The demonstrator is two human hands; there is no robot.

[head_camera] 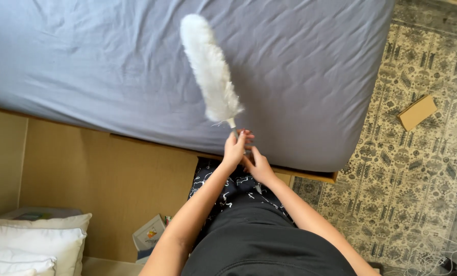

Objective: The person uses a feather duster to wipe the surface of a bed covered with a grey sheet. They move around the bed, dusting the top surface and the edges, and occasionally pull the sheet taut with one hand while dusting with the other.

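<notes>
Both hands, left hand (233,149) and right hand (259,164), clasp a white fluffy duster (209,69) over the grey-sheeted bed (85,66).

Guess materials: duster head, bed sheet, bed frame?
Duster head: white fluffy fibre, probably microfibre or synthetic, matte, with frayed edges. Its handle, gripped by the left hand and right hand, looks like pale plastic. Bed sheet: grey-blue woven fabric, soft creases, no sheen. Bed frame: light wood or laminate, smooth, flat finish.
</notes>
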